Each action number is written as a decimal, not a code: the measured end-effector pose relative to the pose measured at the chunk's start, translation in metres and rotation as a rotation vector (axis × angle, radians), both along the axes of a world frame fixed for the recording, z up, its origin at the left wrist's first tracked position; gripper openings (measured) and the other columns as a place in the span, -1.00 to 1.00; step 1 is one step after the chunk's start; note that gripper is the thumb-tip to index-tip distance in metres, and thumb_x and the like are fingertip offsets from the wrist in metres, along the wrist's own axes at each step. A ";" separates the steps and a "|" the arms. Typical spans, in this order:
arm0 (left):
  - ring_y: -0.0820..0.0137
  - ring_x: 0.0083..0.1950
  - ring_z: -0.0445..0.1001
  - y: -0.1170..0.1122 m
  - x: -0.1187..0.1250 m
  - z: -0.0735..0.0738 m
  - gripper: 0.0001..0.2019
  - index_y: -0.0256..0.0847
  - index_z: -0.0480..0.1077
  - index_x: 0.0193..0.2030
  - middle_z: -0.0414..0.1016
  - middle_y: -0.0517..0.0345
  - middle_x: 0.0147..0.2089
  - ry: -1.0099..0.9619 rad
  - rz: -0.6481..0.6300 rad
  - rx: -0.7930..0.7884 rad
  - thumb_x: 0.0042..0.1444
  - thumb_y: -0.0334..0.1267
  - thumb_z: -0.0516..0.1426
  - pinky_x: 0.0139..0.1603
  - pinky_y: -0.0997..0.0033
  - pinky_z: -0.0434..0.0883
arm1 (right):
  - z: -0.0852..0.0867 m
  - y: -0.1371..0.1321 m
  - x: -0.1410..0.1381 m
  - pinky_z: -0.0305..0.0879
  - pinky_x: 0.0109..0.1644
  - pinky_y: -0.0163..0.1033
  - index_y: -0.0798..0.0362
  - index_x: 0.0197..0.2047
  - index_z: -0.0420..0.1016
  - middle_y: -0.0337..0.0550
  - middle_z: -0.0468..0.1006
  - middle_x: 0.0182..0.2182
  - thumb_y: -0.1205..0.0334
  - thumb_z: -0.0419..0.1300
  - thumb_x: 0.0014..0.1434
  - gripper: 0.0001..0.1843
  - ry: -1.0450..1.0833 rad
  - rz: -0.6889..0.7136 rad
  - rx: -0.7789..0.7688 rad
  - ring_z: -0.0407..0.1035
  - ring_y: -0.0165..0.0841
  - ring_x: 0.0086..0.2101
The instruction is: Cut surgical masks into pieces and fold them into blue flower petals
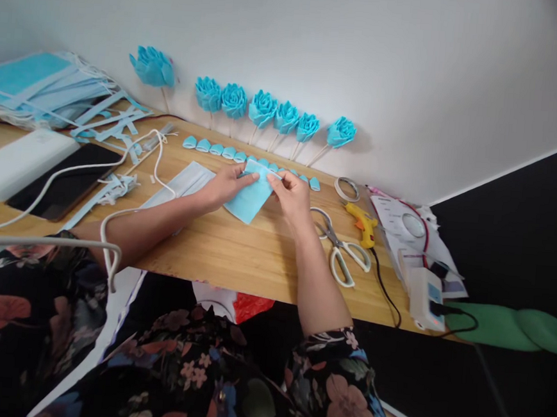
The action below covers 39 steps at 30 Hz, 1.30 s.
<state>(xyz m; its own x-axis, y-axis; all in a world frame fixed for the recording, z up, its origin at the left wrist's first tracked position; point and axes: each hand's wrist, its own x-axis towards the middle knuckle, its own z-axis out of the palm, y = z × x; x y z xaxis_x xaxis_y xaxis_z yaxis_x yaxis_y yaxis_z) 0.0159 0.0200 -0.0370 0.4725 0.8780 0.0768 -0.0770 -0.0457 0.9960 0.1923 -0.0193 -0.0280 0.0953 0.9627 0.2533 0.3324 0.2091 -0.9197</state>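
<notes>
Between my two hands a light blue piece of face mask fabric [251, 201] is held up just above the table. My left hand [225, 185] pinches its upper left edge with the thumb on top. My right hand [292, 195] grips the upper right corner between thumb and fingers. Behind the hands runs a row of small folded blue petals [215, 149], partly hidden by the fabric and fingers. A pleated face mask [184, 183] lies under and beside my left forearm. White-handled scissors [336, 242] rest opened out to the right of my right hand.
Several blue fabric roses on sticks [262, 109] lean against the wall. A pile of masks [42, 87], a power bank [26, 163], a phone [63, 179] and a white cable [69, 167] occupy the left. On the right are a tape roll [346, 189], a yellow glue gun [361, 225] and a power socket [424, 298].
</notes>
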 end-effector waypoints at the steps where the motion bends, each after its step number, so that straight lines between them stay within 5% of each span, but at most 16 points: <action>1: 0.28 -0.21 0.52 0.000 0.000 0.000 -0.55 -0.28 0.48 -0.13 0.60 0.04 -0.19 0.026 -0.003 0.009 0.05 0.10 0.25 -0.19 0.34 0.43 | 0.001 -0.001 0.000 0.24 -0.39 -0.29 0.03 -0.39 0.45 -0.28 0.41 -0.52 -0.31 0.21 0.11 -0.49 0.006 -0.012 0.013 0.27 -0.43 -0.46; 5: 0.31 -0.30 0.48 -0.002 0.001 -0.002 -0.57 -0.28 0.50 -0.18 0.57 0.06 -0.26 0.100 -0.037 0.045 0.05 0.09 0.24 -0.27 0.36 0.40 | 0.007 -0.006 -0.002 0.28 -0.29 -0.28 0.03 -0.23 0.54 -0.22 0.55 -0.40 -0.17 0.22 0.17 -0.59 -0.069 -0.004 0.057 0.35 -0.41 -0.39; 12: 0.34 -0.35 0.43 -0.009 0.002 0.004 -0.58 -0.26 0.51 -0.28 0.54 0.13 -0.37 0.244 -0.089 0.104 0.01 0.12 0.24 -0.35 0.42 0.34 | 0.012 -0.010 0.002 0.20 -0.24 -0.29 0.03 -0.39 0.43 -0.28 0.46 -0.47 -0.02 0.14 0.28 -0.68 -0.282 -0.127 0.241 0.30 -0.42 -0.40; 21: 0.49 -0.49 0.26 -0.005 0.001 -0.002 -0.56 -0.24 0.38 -0.45 0.34 0.23 -0.55 0.253 -0.094 0.085 0.06 0.15 0.20 -0.46 0.50 0.15 | 0.017 -0.007 0.032 0.15 -0.28 -0.31 0.01 -0.36 0.39 -0.33 0.35 -0.51 -0.11 0.07 0.29 -0.62 -0.263 -0.332 0.290 0.20 -0.43 -0.44; 39: 0.36 -0.34 0.45 -0.005 0.001 0.002 -0.71 -0.20 0.42 -0.43 0.50 0.17 -0.43 0.251 -0.281 0.167 -0.03 -0.01 0.28 -0.31 0.40 0.37 | 0.018 -0.009 0.039 0.19 -0.30 -0.30 0.03 -0.37 0.47 -0.31 0.41 -0.51 -0.01 0.17 0.26 -0.70 -0.252 -0.285 0.336 0.26 -0.42 -0.44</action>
